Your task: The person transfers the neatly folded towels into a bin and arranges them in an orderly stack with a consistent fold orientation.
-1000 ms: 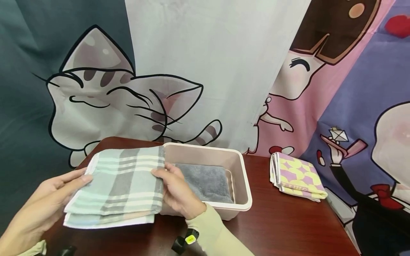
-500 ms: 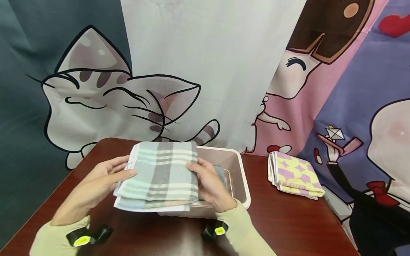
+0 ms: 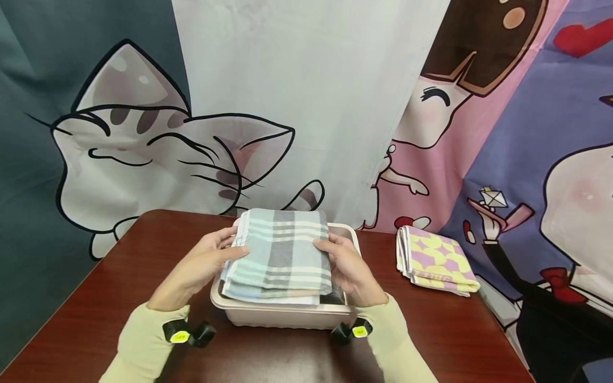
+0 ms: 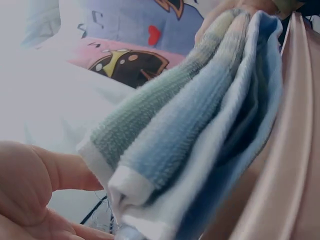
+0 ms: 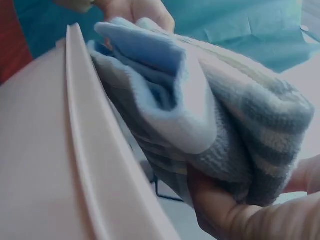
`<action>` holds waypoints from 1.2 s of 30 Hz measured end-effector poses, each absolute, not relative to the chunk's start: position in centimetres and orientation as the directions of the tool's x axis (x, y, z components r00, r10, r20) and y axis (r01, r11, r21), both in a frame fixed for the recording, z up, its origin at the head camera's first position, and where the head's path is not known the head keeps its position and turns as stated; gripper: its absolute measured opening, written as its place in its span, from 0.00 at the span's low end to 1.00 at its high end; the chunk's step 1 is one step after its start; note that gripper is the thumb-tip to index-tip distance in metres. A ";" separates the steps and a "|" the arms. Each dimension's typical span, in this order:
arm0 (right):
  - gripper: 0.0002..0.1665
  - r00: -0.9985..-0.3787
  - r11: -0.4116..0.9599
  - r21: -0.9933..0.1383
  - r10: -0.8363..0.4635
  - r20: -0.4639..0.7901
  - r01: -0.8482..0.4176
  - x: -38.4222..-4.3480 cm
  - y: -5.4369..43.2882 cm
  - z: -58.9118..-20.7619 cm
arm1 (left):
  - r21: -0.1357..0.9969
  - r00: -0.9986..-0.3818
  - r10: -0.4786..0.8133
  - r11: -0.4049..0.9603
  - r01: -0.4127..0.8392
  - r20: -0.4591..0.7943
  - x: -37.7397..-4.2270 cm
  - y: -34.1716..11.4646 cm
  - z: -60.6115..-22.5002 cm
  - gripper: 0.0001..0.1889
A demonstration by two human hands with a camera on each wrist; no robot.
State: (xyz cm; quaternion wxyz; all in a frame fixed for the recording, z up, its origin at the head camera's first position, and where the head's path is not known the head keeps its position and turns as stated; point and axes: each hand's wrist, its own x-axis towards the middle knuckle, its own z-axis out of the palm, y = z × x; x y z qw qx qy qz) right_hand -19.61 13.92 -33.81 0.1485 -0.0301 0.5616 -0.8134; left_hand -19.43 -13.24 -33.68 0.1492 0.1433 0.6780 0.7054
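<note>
A folded plaid towel in light blue, grey and white is held level over the pale plastic bin, covering most of its opening in the head view. My left hand grips its left edge, thumb on top and fingers beneath. On the opposite edge my right hand pinches the folded layers, its fingers under them in the right wrist view. The left wrist view shows the towel's white-hemmed layers hanging loosely beside the bin's rim. The grey cloth inside the bin is mostly hidden.
A folded yellow and purple towel lies on the right of the reddish-brown table. Behind the table hangs a cartoon-printed curtain. Both wrists carry small black devices with yellow labels.
Both hands have carried the plaid towel rightward from left of the bin to above it. The grey cloth in the bin, visible earlier, is now largely covered from view.
</note>
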 end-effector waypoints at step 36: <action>0.36 -0.877 -0.048 -0.956 -0.412 -0.246 0.290 -19.2 19.8 -34.2 | 0.947 -0.925 0.352 0.319 -0.026 -0.144 -20.2 -9.0 -36.6 0.32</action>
